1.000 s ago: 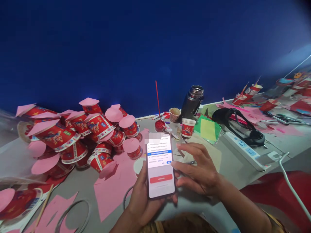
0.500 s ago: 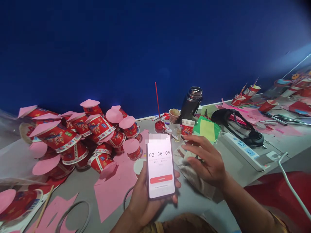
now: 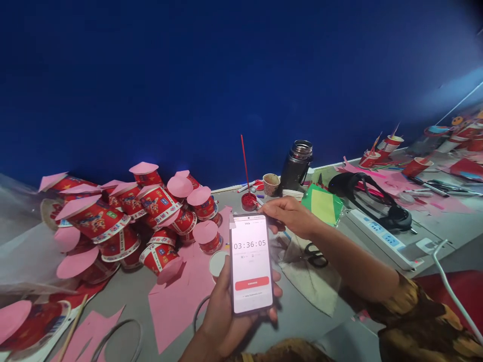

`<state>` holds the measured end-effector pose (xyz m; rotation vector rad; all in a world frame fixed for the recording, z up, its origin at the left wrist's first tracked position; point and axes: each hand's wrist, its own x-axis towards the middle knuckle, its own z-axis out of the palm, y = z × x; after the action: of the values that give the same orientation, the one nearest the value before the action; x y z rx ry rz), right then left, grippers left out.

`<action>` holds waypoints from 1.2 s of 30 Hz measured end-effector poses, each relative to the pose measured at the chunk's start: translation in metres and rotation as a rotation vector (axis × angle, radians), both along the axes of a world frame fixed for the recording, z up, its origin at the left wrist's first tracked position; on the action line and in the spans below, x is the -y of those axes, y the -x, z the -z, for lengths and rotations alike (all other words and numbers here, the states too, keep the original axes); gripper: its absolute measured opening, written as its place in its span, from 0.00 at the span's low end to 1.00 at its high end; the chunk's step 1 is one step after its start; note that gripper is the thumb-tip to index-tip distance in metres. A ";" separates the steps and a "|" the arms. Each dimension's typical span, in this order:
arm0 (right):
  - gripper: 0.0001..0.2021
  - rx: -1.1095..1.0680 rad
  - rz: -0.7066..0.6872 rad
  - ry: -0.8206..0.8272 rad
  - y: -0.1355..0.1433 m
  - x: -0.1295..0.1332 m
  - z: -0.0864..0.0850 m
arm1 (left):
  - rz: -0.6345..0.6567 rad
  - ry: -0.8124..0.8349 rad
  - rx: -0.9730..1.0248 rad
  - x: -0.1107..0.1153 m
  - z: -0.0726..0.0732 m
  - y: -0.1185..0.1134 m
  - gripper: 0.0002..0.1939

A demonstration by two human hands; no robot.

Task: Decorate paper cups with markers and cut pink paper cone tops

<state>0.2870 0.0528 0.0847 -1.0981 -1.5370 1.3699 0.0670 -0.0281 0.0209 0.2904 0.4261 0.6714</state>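
Observation:
My left hand (image 3: 222, 309) is wrapped round a phone (image 3: 251, 264), upright with its screen towards me, showing 03:36:05 and a red button. My right hand (image 3: 289, 213) is at the phone's top right corner, fingers pressed together; whatever they may hold is too small to name. Just beyond the phone stands a small red pot (image 3: 249, 201) with a thin red stick in it. Black scissors (image 3: 317, 255) lie on a pale cloth (image 3: 311, 286) under my right forearm.
Red paper cups with pink paper discs (image 3: 96, 216) are piled at the left. Behind my right hand stands a dark flask (image 3: 297, 168) beside a paper cup (image 3: 270, 184). A power strip (image 3: 379, 239), a black headset (image 3: 370, 198) and pink scraps lie at the right.
My right hand has moved left and up to the phone's top corner, and its fingers have closed together. The scissors are now more exposed. The phone stays in my left hand.

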 end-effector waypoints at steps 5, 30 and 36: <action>0.34 -0.013 -0.038 0.080 0.007 -0.007 -0.004 | -0.009 0.021 -0.004 -0.002 -0.001 0.000 0.38; 0.20 0.924 0.342 -0.462 0.049 -0.158 -0.066 | 0.201 -0.175 0.247 -0.016 0.056 0.006 0.36; 0.16 1.122 0.191 -0.481 0.076 -0.195 -0.044 | 0.195 -0.222 0.228 -0.027 0.080 0.014 0.35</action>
<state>0.2111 0.2480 0.1291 -1.7326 -2.2530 0.1170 0.0528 -0.0014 -0.0592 0.4545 0.1029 0.5531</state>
